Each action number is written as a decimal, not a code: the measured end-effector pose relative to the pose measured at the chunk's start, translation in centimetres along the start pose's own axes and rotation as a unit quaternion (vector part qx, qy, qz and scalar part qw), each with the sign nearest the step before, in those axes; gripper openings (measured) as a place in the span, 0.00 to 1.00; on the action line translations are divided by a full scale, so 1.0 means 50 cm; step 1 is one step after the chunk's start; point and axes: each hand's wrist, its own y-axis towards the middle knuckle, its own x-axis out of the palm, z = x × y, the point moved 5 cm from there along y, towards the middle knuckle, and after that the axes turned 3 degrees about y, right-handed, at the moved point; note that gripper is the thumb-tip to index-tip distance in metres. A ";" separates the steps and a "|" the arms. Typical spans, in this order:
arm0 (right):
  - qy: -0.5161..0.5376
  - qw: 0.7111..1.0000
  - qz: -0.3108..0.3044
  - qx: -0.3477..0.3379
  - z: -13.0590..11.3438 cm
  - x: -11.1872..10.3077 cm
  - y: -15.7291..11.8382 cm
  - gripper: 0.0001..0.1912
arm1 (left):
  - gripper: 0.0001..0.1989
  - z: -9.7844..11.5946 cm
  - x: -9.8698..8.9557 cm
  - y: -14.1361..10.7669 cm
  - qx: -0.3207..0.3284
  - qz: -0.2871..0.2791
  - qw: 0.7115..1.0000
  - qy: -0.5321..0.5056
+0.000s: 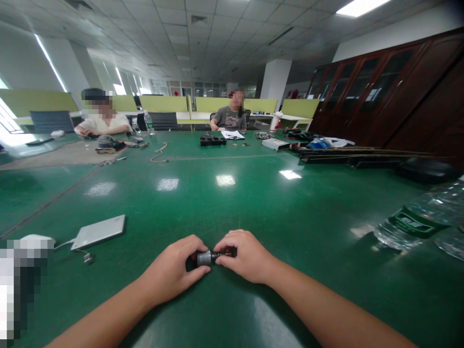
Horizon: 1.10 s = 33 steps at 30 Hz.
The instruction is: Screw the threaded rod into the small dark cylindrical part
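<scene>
Fingers [193, 242] and thumb of our left hand [167, 273] close on the upper and lower edges of a grey cylinder [204, 258]. With our right hand [251, 256], we pinch the dark shaft [219, 254] at the cylinder's right side. Both parts lie between our hands, low over the near part of the green table [188, 203]; we cannot tell whether they touch its surface.

We judge the current step to be two-handed handling of the cylinder and shaft at their meeting point. We cannot tell whether they form one piece or two. Any further move calls for a firm left grip, a light right pinch and a common axis for both parts. Sideways force may tilt the shaft or cause our right fingertips to slip.
</scene>
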 end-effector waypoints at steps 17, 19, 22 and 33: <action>-0.022 1.000 -0.006 -0.016 -0.006 0.001 -0.002 0.07 | 0.05 0.002 -0.001 0.004 0.008 0.004 1.000 0.018; -0.023 1.000 -0.007 -0.014 -0.006 0.001 -0.002 0.07 | 0.05 0.002 -0.001 0.004 0.006 0.000 1.000 0.022; -0.020 1.000 -0.009 -0.014 -0.005 0.000 -0.002 0.07 | 0.05 0.002 -0.001 0.004 0.002 -0.004 1.000 0.022; -0.030 0.999 -0.017 -0.020 -0.003 -0.003 -0.003 0.06 | 0.06 -0.002 0.001 0.006 -0.004 -0.011 1.000 0.019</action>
